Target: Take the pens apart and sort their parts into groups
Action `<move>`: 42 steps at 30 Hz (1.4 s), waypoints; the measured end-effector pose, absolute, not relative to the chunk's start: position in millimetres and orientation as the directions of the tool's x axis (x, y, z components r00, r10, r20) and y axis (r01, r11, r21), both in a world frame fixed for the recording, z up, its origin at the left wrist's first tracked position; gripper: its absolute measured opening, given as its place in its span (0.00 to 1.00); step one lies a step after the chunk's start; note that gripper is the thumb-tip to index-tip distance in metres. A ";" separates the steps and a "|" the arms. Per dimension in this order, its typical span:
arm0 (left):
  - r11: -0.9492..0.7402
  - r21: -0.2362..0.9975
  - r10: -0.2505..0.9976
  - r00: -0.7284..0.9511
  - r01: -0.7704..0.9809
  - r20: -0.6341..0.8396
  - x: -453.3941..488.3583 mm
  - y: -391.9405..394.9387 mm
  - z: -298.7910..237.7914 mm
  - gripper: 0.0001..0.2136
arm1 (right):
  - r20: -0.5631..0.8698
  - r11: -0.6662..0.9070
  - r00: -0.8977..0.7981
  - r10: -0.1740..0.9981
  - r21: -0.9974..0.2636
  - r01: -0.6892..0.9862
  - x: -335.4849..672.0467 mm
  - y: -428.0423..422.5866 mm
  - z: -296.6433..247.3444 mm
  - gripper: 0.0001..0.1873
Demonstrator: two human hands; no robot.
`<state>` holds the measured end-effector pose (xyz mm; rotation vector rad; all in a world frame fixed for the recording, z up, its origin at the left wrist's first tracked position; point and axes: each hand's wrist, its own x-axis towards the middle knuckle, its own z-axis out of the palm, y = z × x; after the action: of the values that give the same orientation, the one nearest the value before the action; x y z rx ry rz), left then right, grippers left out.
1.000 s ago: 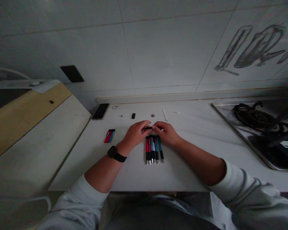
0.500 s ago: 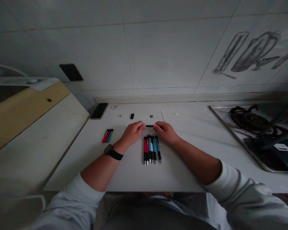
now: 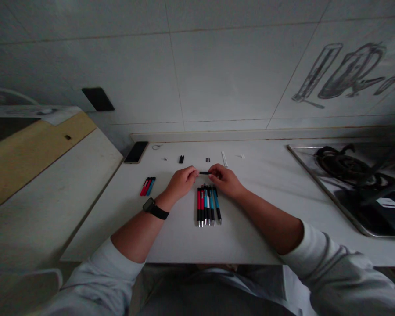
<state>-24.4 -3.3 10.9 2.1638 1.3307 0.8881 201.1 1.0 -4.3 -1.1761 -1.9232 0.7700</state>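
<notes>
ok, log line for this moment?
left hand: pinches black part, left end | right hand: pinches its right end | pens: side by side on counter

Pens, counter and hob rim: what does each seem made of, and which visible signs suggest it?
Pens: likely plastic, smooth and evenly coloured; silvery tips suggest metal. Counter: smooth, pale; laminate or stone, unclear. Hob rim: probably steel, given its grey metallic shine.

Pen tips (image 3: pixel 213 223) look like shiny metal — sleeves (image 3: pixel 335 259), matt cloth.
</notes>
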 end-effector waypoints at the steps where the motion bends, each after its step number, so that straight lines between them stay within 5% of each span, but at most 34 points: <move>1: -0.434 0.654 0.900 0.325 0.619 0.289 -24.2 -3.1 10.7 0.13 | 0.280 0.393 -0.298 0.913 -0.800 0.453 200.7 1.5 -5.4 0.14; 15: -0.448 0.609 0.894 0.353 0.655 0.277 -19.6 -6.9 12.0 0.14 | 0.236 0.372 -0.320 0.918 -0.792 0.484 197.7 2.9 -10.0 0.10; 22: -0.391 0.557 0.914 0.240 0.733 0.326 -33.7 -2.3 22.1 0.13 | 0.305 0.359 -0.189 0.933 -0.807 0.470 204.4 5.8 -12.9 0.09; 27: -0.322 0.419 0.883 0.110 0.849 0.456 -79.5 12.9 52.4 0.07 | 0.269 0.342 -0.217 0.938 -0.814 0.470 204.6 2.4 -13.2 0.10; 31: -0.230 0.187 0.891 0.129 0.955 0.436 -110.8 35.4 70.0 0.08 | 0.249 0.344 -0.256 0.934 -0.818 0.461 202.7 1.2 -14.8 0.10; 42: -0.374 -0.159 0.916 0.391 0.914 0.092 -116.3 99.4 41.0 0.10 | 0.235 0.338 -0.267 0.935 -0.822 0.458 204.4 1.6 -12.3 0.10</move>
<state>-116.3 99.4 41.0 2.7689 1.8429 -0.0197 204.4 1.6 -12.3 -1.2252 -1.8673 0.8216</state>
